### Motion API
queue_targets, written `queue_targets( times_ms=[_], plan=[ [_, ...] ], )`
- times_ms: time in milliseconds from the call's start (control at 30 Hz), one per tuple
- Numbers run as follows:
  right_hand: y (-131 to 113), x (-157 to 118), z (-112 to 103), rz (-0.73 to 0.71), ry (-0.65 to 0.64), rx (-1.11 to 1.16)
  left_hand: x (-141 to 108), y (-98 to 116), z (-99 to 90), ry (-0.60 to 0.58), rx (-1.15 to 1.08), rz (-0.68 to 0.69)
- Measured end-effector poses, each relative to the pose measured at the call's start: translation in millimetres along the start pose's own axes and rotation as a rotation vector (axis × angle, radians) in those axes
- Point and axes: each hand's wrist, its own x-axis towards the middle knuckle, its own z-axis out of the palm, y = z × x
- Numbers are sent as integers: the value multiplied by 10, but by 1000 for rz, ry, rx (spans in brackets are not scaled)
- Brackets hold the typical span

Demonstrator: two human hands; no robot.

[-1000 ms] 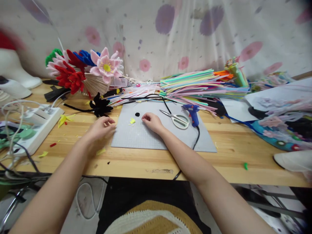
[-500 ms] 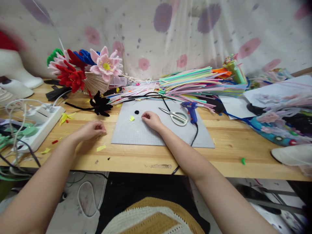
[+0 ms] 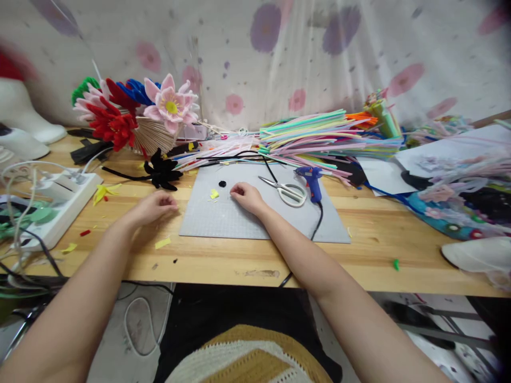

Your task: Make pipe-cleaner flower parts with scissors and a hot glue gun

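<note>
Toward the far left corner of the grey mat (image 3: 215, 221) on the worktop (image 3: 371, 260), a small black disc (image 3: 222, 184) lies just beside the fingers of the right hand (image 3: 248, 198), to their left and slightly nearer the worktop's far edge. The disc looks round, with no evident long axis. Yellow scraps (image 3: 214, 194) lie to the left of the same fingers. Of the two hands, the right is clearly nearer to the disc.

Right hand: low over the mat, palm side down, forearm slanting in from the worktop's near edge. Left hand (image 3: 154, 208): over the worktop outside the mat's left edge, fingers directed right. Beyond it lies a black flower (image 3: 162, 170), stem pointing toward the worktop's left end.

Fingers on both hands are curled inward; whether the tips meet or hold anything cannot be told.
</note>
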Motion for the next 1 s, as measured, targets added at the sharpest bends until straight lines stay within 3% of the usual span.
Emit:
queue_targets(
  times_ms=[33,133,267,467,600,800,1000],
  plan=[
    [9,3,4,3,4,5,42,118,72,-15,-2,24],
    [35,8,17,1,20,18,213,448,307,86,31,85],
    [49,10,30,1,32,33,394,622,511,132,64,154],
    [38,9,27,1,50,53,365,479,435,210,73,43],
    [-138,-29,79,-78,13,85,301,373,373,305,47,-22],
    [-738,-163,488,-406,-342,26,123,144,252,500,71,-71],
    [-1103,-292,917,-538,-416,-117,-162,-137,25,681,79,27]
  ],
)
